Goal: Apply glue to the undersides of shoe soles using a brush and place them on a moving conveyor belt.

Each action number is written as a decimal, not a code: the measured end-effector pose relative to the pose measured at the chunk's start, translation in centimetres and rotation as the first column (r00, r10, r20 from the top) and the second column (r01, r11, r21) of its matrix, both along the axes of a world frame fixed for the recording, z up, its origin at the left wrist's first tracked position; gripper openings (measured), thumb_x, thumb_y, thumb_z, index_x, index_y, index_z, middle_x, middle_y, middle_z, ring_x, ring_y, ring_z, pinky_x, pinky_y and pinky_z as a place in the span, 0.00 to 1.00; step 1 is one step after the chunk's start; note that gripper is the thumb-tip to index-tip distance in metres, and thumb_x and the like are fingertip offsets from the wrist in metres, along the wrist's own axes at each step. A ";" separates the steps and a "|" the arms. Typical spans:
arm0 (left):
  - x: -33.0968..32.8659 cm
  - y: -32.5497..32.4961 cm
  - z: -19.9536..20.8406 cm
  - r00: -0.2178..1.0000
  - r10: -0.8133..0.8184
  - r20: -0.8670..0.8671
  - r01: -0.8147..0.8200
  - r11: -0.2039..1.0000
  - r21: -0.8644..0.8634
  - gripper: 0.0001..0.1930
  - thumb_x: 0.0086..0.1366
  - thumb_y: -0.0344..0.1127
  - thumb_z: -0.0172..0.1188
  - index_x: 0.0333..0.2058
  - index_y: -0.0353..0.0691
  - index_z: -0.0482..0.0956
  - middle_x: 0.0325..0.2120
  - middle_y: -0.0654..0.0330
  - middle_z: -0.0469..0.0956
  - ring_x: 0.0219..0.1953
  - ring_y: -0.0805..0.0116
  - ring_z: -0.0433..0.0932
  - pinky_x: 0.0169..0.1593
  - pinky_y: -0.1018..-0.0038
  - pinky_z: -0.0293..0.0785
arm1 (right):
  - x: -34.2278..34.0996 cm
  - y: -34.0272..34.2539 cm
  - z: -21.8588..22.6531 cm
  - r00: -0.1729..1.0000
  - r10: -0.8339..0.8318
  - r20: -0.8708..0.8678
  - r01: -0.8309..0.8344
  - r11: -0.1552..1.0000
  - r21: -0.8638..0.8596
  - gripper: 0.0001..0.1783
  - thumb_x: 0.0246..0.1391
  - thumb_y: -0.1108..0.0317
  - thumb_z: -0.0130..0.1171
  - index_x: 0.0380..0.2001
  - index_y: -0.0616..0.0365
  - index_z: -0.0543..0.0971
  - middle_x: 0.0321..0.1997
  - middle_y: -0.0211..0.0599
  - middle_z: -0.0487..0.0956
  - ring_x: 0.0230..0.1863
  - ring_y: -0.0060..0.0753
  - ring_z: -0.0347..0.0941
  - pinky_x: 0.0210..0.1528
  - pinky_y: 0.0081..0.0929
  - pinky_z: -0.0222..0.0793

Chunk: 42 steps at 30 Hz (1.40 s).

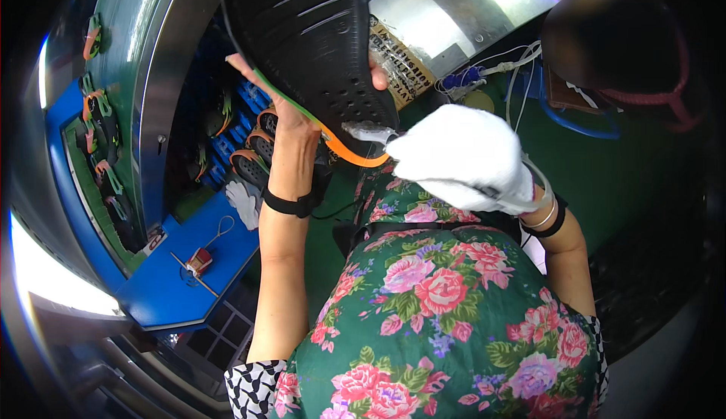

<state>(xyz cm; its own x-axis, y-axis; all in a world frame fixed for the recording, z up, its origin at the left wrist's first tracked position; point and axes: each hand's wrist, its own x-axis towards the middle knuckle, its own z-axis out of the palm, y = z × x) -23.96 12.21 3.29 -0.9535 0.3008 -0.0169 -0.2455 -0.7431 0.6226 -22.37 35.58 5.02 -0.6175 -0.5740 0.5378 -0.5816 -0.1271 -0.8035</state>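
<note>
In my left hand (291, 113) is a black clog (302, 41), held up with its insole facing me. My bare thumb and fingers wrap around its sides. A green and orange band runs along the clog's lower edge, and small holes dot the part nearest me. My right hand (461, 154) wears a white glove and is closed at the clog's orange end. A greyish, shiny piece (368, 131) lies over the clog's surface just beyond the gloved fingertips. Whatever the fingers pinch there is mostly hidden by the glove.
Several black clogs with orange trim (249, 163) sit on blue racks at left. A blue table (178, 290) bears a white glove (243, 203) and a small red item (200, 262). More clogs (102, 116) lie on a green conveyor. White cables (514, 63) hang near a metal panel.
</note>
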 end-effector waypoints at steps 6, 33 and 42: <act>-0.6 0.1 0.2 0.990 -0.028 0.142 0.024 0.999 0.033 0.65 0.47 0.91 0.30 0.59 0.31 0.68 0.39 0.44 0.79 0.34 0.50 0.83 0.40 0.55 0.82 | 0.0 0.1 0.0 0.955 0.252 0.157 -0.231 0.963 -0.141 0.11 0.44 0.75 0.69 0.35 0.54 0.87 0.39 0.36 0.87 0.37 0.37 0.83 0.38 0.31 0.79; -0.7 2.4 0.2 0.533 0.144 0.834 -0.060 0.989 -0.132 0.59 0.54 0.88 0.33 0.63 0.37 0.69 0.41 0.42 0.82 0.35 0.46 0.84 0.40 0.55 0.84 | -3.8 1.5 -0.9 0.754 0.026 0.656 0.104 0.982 -0.158 0.07 0.51 0.81 0.67 0.35 0.64 0.86 0.38 0.40 0.86 0.40 0.28 0.83 0.47 0.27 0.79; 5.4 2.1 -4.4 0.804 0.046 0.593 -0.073 0.997 0.022 0.29 0.74 0.54 0.45 0.59 0.34 0.72 0.59 0.50 0.74 0.61 0.52 0.72 0.65 0.55 0.68 | -4.9 0.7 0.3 0.957 -0.120 0.263 0.138 0.989 -0.052 0.09 0.46 0.74 0.70 0.34 0.56 0.86 0.38 0.37 0.86 0.42 0.37 0.82 0.46 0.34 0.77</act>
